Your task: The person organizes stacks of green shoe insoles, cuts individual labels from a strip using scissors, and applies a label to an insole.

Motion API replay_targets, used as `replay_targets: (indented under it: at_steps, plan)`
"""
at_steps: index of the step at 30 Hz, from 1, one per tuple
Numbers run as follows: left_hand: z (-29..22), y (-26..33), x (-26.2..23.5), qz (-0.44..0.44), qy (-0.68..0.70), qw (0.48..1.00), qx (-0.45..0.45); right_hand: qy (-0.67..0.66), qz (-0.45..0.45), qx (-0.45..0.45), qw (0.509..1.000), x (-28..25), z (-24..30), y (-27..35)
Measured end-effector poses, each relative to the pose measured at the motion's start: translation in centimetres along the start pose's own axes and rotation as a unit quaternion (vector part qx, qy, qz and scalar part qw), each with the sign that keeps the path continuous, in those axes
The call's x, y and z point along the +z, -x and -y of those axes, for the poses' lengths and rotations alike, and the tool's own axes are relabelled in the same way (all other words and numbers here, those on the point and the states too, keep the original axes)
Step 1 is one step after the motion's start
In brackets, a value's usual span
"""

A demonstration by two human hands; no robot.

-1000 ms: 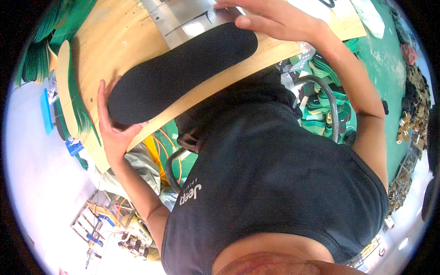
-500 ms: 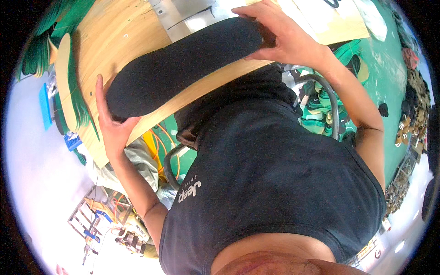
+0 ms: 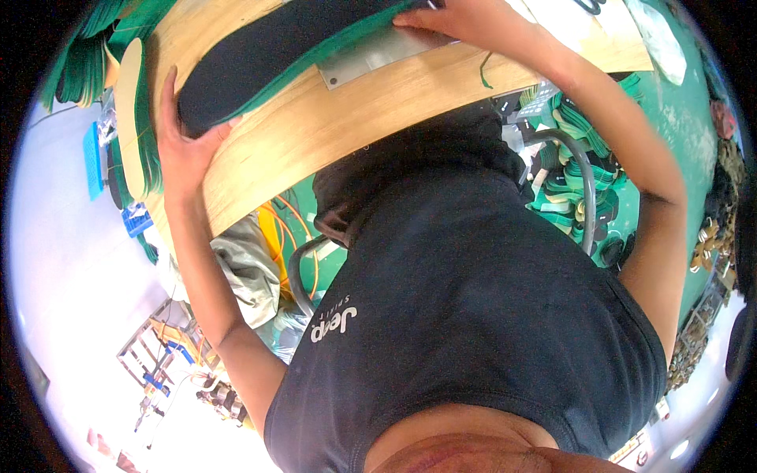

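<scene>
A long black insole-shaped pad [image 3: 276, 47] with a green edge lies across a wooden worktable [image 3: 331, 126], partly over a grey metal plate [image 3: 378, 59]. My left hand [image 3: 185, 146] grips the pad's near left end, thumb on top. At the pad's far right end my right hand [image 3: 465, 20] presses down flat on it. The pad's upper part runs out of view at the top edge.
Stacks of green and black insoles [image 3: 130, 118] sit at the table's left end, and more lie in a pile [image 3: 576, 181] on the green floor to the right. Orange cables [image 3: 296, 244], a grey hose [image 3: 583, 181] and grey cloth [image 3: 244, 268] lie under the table.
The pad has shifted up and away across the table, uncovering the metal plate. Both hands moved with it, and the green edge now shows.
</scene>
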State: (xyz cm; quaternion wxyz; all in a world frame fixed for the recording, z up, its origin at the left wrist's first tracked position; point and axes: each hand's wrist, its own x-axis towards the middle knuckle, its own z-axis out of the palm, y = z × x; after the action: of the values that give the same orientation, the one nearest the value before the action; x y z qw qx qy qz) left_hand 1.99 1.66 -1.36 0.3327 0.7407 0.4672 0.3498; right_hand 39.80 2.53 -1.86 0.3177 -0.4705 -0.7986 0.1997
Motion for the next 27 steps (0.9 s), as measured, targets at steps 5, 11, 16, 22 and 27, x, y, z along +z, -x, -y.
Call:
replay_targets:
  at_steps: [5, 11, 16, 22, 27]
  plan:
    - [0.8, -2.1, -0.9, -0.001, -0.020, 1.000, 0.000, 0.029, -0.016, 0.040, 0.999, 0.3, 0.2, -1.8]
    - [1.7, -3.7, -1.6, -0.014, -0.062, 0.998, 0.005, 0.048, -0.053, 0.057, 0.996, 1.4, -0.8, -3.1]
    - [3.3, -4.0, -1.9, -0.021, -0.095, 0.994, 0.044, 0.038, -0.067, 0.055, 0.995, 1.6, -0.7, -3.0]
    - [3.4, -4.0, -2.0, -0.025, -0.117, 0.990, 0.070, 0.028, -0.084, 0.022, 0.996, 1.8, -1.4, -2.1]
    - [2.4, -3.1, -2.2, 0.026, 0.028, 0.999, 0.012, -0.014, -0.066, -0.030, 0.997, 0.8, -0.6, -1.7]
